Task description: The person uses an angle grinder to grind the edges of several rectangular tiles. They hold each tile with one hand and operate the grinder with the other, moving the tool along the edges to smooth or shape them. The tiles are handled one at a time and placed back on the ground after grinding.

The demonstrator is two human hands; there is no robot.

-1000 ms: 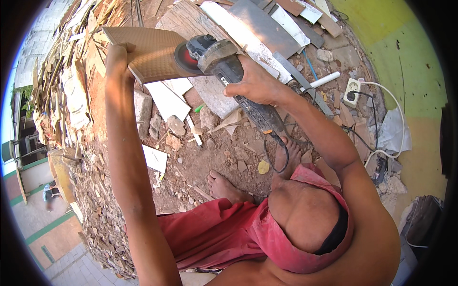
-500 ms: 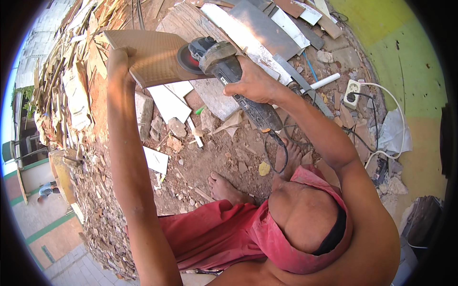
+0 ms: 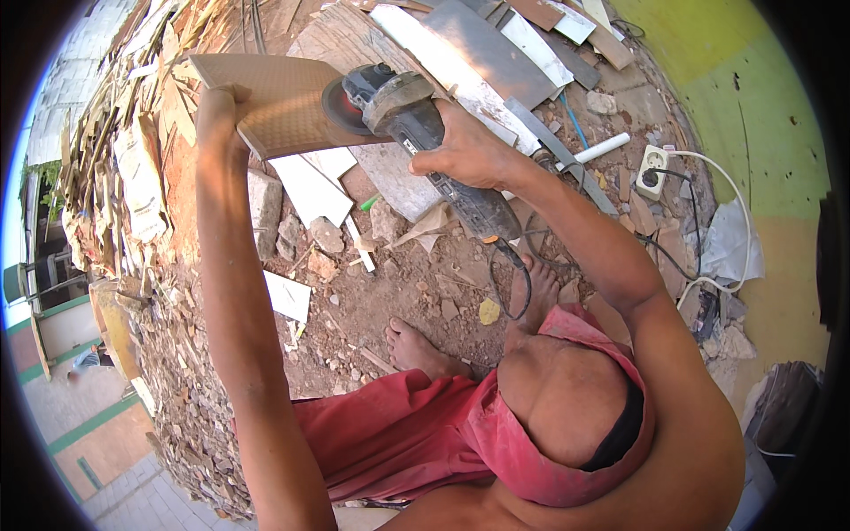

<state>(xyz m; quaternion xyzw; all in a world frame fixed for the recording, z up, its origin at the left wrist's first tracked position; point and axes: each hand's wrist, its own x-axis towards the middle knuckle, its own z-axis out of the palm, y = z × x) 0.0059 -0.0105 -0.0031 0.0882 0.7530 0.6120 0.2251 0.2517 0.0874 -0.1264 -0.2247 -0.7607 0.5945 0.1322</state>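
Note:
My right hand [image 3: 469, 152] is closed around the body of an angle grinder [image 3: 482, 211], which is dark and worn. Its round disc [image 3: 340, 110] lies against or just over the right part of a brown tile [image 3: 282, 96] with a fine grid on its face; whether it touches cannot be told. My left hand [image 3: 221, 113] grips the tile at its left end, the fingers partly hidden behind it. From the grinder's rear a black cord [image 3: 529, 292] loops down past my bare foot.
Right of my arm lies a white socket strip [image 3: 653, 168] with a plug in it. White boards [image 3: 310, 190], a grey sheet [image 3: 491, 57] and a white pipe [image 3: 602, 148] lie ahead on rubble. Splintered wood [image 3: 97, 168] is heaped at left. A yellow-green wall [image 3: 744, 106] stands at right.
The grinder and my right hand have shifted slightly left and up along the tile. My left hand and the tile have barely moved.

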